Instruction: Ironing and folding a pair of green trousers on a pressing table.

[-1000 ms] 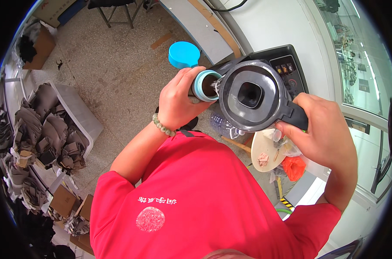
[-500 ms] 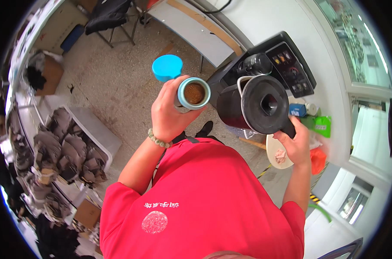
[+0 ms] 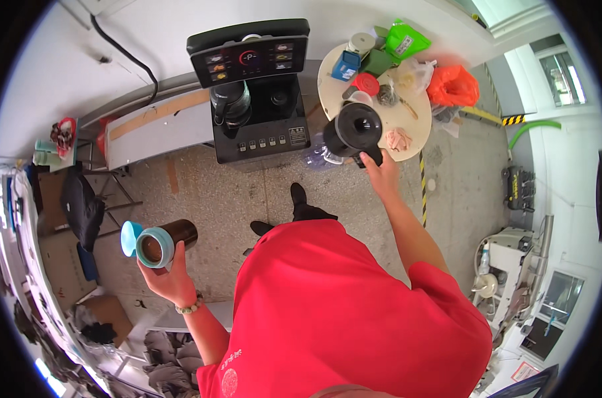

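Observation:
My left hand (image 3: pixel 169 282) is wrapped round a brown drink bottle (image 3: pixel 184 232), out to the left. Its turquoise mouth faces me, with brown liquid inside. The light blue lid (image 3: pixel 130 237) hangs open beside the rim. To the right, my right hand (image 3: pixel 384 176) grips the handle of a black kettle (image 3: pixel 355 131), held out near the round table's edge. A black tea machine (image 3: pixel 261 150) stands ahead, between the hands. On its left side sits a glass pot (image 3: pixel 230 106); its right-hand base (image 3: pixel 280 97) carries no pot.
A cream round table (image 3: pixel 417 129) bears a red-lidded jar (image 3: pixel 365 84), blue box (image 3: pixel 345 66), green packet (image 3: pixel 407 41) and crumpled tissue (image 3: pixel 398 139). An orange bag (image 3: pixel 452 86) hangs at its right. A low bench (image 3: pixel 156 136) stands left of the machine.
My view has turned to the right. The bottle and kettle, close together before, are now far apart, the bottle out to the left and the kettle toward the round table. Both hands keep their hold.

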`<act>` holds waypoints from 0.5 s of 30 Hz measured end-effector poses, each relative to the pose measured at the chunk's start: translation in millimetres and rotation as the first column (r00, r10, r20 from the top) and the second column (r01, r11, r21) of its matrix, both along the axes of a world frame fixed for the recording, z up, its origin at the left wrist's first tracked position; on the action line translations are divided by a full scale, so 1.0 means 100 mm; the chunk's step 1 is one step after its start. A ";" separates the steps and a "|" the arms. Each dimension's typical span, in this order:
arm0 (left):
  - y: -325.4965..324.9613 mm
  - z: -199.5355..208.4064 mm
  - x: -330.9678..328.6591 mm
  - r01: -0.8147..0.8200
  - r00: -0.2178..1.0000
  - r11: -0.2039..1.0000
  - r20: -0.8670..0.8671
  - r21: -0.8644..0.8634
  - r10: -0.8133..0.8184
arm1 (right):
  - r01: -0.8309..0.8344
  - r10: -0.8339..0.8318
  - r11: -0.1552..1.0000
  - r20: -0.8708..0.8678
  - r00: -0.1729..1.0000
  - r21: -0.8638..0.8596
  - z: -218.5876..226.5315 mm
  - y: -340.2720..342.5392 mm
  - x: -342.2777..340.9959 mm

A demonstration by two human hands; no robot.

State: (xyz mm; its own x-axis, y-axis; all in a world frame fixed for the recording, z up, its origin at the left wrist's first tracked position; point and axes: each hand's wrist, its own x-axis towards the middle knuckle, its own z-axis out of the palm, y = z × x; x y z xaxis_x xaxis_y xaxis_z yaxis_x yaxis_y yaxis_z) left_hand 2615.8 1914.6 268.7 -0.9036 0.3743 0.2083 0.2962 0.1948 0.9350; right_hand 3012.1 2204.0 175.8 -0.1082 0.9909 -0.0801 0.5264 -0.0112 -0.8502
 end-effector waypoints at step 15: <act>0.51 0.26 0.44 -0.074 0.996 0.997 -0.061 -0.036 0.071 | 0.502 -0.506 0.862 0.083 0.859 0.065 -1.43 0.59 0.79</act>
State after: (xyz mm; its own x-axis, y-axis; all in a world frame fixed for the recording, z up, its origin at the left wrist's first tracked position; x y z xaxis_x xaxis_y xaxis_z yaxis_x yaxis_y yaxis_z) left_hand 2659.9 1966.1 294.7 -0.9150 0.3169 0.2497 0.3354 0.2532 0.9074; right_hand 3091.3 2263.0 33.2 0.4129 0.9105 -0.0240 0.5350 -0.2637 -0.8026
